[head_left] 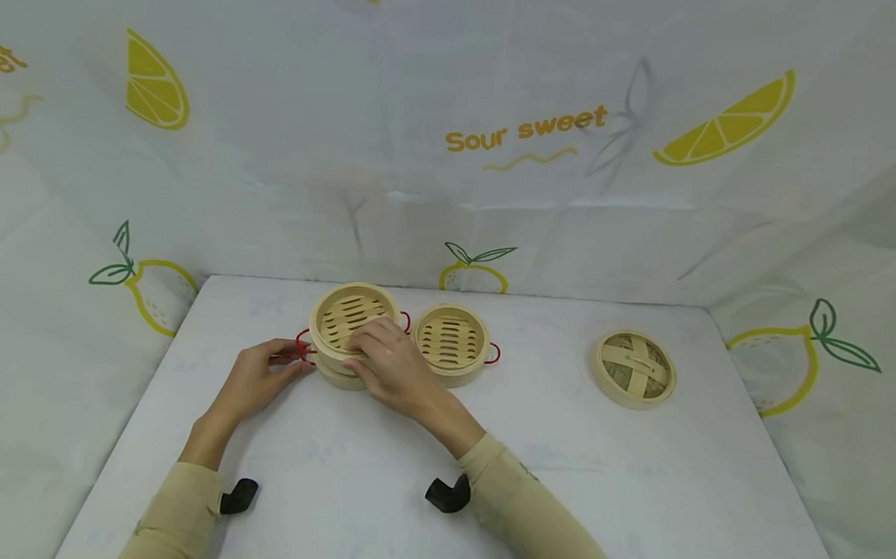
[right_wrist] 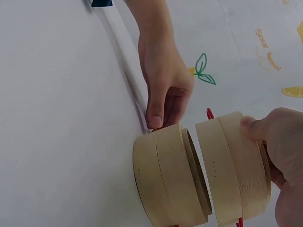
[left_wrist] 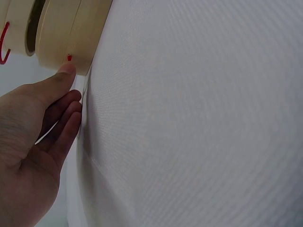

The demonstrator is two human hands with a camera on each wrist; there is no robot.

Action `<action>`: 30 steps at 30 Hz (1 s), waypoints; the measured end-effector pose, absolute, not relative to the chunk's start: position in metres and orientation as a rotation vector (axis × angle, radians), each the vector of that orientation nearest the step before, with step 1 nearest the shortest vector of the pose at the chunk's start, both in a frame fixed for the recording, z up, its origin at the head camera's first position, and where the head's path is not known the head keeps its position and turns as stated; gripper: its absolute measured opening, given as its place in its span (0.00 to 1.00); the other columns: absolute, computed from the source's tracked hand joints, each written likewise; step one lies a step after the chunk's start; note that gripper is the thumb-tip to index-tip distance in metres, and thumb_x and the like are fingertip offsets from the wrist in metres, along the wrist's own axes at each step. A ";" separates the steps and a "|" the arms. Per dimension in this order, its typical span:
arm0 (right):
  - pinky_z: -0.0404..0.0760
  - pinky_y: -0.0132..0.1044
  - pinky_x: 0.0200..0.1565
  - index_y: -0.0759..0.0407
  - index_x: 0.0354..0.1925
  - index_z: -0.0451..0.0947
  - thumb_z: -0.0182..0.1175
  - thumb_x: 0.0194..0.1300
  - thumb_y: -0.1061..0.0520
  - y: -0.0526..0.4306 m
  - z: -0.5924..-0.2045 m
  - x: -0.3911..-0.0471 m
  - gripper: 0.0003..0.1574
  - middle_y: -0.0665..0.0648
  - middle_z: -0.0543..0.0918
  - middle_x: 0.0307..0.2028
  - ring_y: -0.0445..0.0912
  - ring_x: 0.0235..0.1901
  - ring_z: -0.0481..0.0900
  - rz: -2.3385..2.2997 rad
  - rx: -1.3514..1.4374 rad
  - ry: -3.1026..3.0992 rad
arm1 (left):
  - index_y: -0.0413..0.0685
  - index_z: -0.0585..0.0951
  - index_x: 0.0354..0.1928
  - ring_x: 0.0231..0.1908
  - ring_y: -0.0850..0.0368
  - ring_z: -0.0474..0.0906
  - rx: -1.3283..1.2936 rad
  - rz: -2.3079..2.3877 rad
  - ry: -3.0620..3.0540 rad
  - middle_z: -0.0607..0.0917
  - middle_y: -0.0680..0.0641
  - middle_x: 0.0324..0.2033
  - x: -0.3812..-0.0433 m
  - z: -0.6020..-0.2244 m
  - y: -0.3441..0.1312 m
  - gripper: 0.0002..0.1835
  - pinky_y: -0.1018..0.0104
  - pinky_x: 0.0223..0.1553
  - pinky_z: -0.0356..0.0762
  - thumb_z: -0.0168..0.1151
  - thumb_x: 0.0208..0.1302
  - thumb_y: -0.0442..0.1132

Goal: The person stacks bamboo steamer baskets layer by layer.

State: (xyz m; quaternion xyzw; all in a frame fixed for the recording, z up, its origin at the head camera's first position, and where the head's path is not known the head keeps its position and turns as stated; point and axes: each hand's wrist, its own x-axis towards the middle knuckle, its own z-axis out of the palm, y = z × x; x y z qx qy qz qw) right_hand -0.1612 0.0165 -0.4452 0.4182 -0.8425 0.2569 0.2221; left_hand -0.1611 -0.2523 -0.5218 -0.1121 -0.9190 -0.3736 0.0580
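With my right hand (head_left: 392, 365) I grip the near right rim of an upper bamboo steamer basket (head_left: 351, 309), thumb on the outer wall and fingers over the inside. This basket sits slightly tilted above a lower bamboo steamer basket (right_wrist: 165, 177), and a narrow gap parts them in the right wrist view. My left hand (head_left: 259, 380) is at the left side of the lower basket, its thumb and forefinger pinching at the red cord handle (left_wrist: 69, 57). The other fingers extend low beside the tabletop.
A third bamboo steamer basket (head_left: 451, 338) with a red cord handle stands just right of the stack. Farther right lies a woven bamboo lid (head_left: 635, 369). White cloth printed with lemons (head_left: 474, 278) hangs behind the white table (head_left: 543, 500).
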 end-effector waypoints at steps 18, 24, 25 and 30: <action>0.76 0.30 0.58 0.54 0.39 0.81 0.62 0.66 0.49 0.004 -0.455 -0.159 0.10 0.46 0.83 0.40 0.41 0.48 0.77 0.588 1.109 -2.363 | 0.44 0.81 0.51 0.44 0.46 0.86 -0.319 -1.116 -2.813 0.87 0.42 0.45 -0.161 -0.522 -0.252 0.20 0.51 0.47 0.85 0.70 0.58 0.43; 0.76 0.30 0.57 0.54 0.39 0.81 0.62 0.66 0.49 0.000 -0.458 -0.159 0.10 0.47 0.83 0.40 0.41 0.48 0.77 0.569 1.094 -2.353 | 0.43 0.82 0.50 0.44 0.47 0.86 -0.347 -1.127 -2.781 0.87 0.42 0.45 -0.161 -0.525 -0.253 0.19 0.53 0.46 0.85 0.70 0.58 0.42; 0.76 0.30 0.57 0.54 0.39 0.80 0.62 0.66 0.49 0.000 -0.459 -0.159 0.10 0.47 0.83 0.40 0.41 0.48 0.77 0.567 1.093 -2.353 | 0.43 0.82 0.50 0.44 0.47 0.86 -0.348 -1.128 -2.780 0.87 0.42 0.45 -0.161 -0.525 -0.253 0.19 0.54 0.46 0.85 0.70 0.58 0.42; 0.76 0.31 0.57 0.54 0.39 0.81 0.62 0.65 0.49 -0.002 -0.459 -0.158 0.10 0.47 0.83 0.40 0.41 0.48 0.77 0.572 1.083 -2.358 | 0.43 0.82 0.50 0.43 0.47 0.86 -0.354 -1.119 -2.773 0.87 0.42 0.45 -0.162 -0.525 -0.253 0.19 0.54 0.46 0.85 0.71 0.58 0.42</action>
